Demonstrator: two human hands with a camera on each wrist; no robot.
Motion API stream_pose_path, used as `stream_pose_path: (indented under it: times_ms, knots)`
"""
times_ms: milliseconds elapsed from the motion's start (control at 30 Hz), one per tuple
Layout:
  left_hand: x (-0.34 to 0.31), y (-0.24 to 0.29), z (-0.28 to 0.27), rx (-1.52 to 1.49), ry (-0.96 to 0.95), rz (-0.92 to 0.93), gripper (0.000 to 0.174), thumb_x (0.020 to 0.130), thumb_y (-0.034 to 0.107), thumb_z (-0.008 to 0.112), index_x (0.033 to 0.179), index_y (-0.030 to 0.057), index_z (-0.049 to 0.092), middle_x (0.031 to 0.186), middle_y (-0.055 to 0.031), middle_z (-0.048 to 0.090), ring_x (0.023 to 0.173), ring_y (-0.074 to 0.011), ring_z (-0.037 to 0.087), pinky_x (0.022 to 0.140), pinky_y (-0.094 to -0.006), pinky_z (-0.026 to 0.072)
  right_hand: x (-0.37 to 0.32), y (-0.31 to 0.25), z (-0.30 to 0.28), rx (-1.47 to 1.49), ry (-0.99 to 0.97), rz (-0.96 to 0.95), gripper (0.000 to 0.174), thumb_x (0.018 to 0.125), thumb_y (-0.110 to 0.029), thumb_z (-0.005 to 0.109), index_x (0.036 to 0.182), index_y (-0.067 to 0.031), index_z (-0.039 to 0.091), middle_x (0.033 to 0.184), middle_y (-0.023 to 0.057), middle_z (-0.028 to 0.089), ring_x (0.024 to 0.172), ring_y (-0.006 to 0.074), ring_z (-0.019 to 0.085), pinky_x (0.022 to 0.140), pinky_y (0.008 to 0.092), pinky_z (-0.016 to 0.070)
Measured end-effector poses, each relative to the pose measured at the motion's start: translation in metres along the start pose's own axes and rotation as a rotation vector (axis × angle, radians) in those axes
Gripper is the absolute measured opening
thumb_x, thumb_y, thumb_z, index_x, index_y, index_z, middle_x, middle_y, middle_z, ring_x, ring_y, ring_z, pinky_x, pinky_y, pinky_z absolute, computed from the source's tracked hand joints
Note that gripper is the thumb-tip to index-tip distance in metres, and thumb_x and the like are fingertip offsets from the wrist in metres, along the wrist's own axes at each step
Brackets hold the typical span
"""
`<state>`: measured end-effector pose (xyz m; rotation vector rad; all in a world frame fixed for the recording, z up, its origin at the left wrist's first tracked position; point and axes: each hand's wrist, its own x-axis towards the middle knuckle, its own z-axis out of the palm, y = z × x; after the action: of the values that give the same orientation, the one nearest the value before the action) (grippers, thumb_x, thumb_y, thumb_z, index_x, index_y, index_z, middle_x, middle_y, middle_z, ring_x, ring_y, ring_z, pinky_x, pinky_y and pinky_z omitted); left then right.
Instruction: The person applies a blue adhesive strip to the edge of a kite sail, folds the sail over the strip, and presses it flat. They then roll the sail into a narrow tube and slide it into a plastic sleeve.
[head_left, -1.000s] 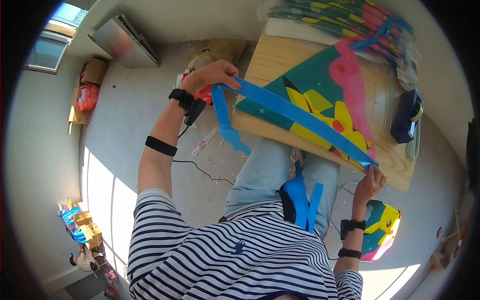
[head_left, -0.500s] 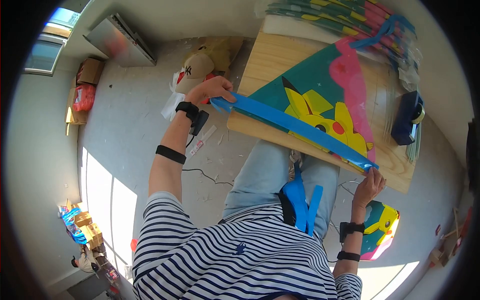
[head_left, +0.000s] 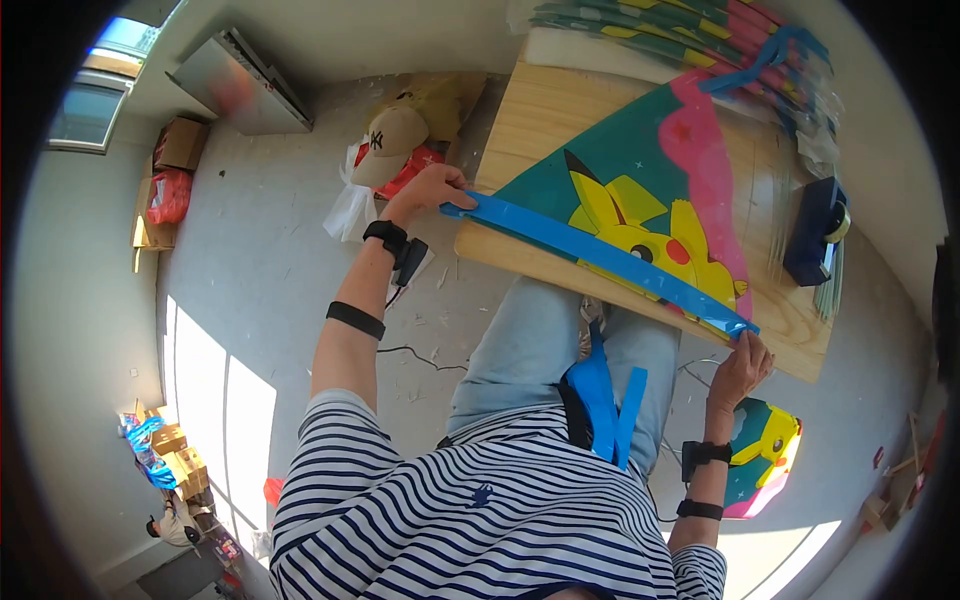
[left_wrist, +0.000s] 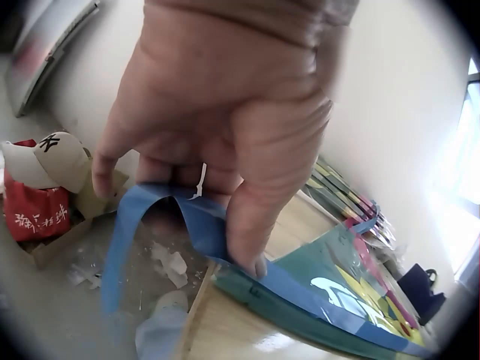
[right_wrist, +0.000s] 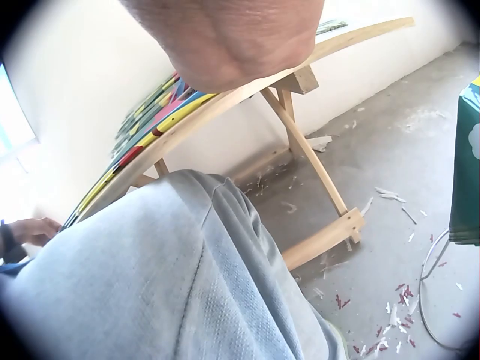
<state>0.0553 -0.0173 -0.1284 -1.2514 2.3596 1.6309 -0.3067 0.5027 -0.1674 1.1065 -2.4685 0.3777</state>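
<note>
A blue strip (head_left: 600, 247) lies stretched along the near edge of a triangular printed sheet (head_left: 630, 150) with a yellow cartoon figure. At the strip's left end my left hand (head_left: 432, 193) pinches it between thumb and fingers. In the left wrist view the thumb (left_wrist: 251, 225) is at the sheet's corner, and the strip's loose tail (left_wrist: 120, 247) loops over the fingers and hangs down. My right hand (head_left: 738, 372) pinches the strip's other end at the sheet's near right corner; in the right wrist view its fingertips are hidden behind the hand.
The wooden table (head_left: 525, 110) bears a stack of printed sheets (head_left: 650, 40) at the back and a dark blue tape dispenser (head_left: 812, 235) at right. A cap (head_left: 390, 140) sits left of the table. Another printed piece (head_left: 765, 460) is at lower right. Blue strips (head_left: 600, 410) hang at my waist.
My left hand has moved right and down, bringing the strip down along the sheet's near edge. The strip's long hanging tail has gone from the head view. My right hand has stayed at its corner.
</note>
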Motion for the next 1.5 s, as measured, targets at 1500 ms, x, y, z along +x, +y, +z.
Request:
stream_pose_path:
  times_ms: [1500]
  knots:
    - [-0.068, 0.1, 0.126, 0.612, 0.451, 0.768, 0.024, 0.079, 0.004, 0.073, 0.103, 0.0052, 0.074, 0.117, -0.0091, 0.069, 0.115, -0.0321, 0.062, 0.102, -0.0436, 0.0465, 0.0, 0.001, 0.002, 0.028, 0.03, 0.004, 0.023, 0.095, -0.004, 0.066, 0.116, -0.0037, 0.075, 0.118, 0.0102, 0.07, 0.117, 0.0315, 0.063, 0.119, 0.0535, 0.0358]
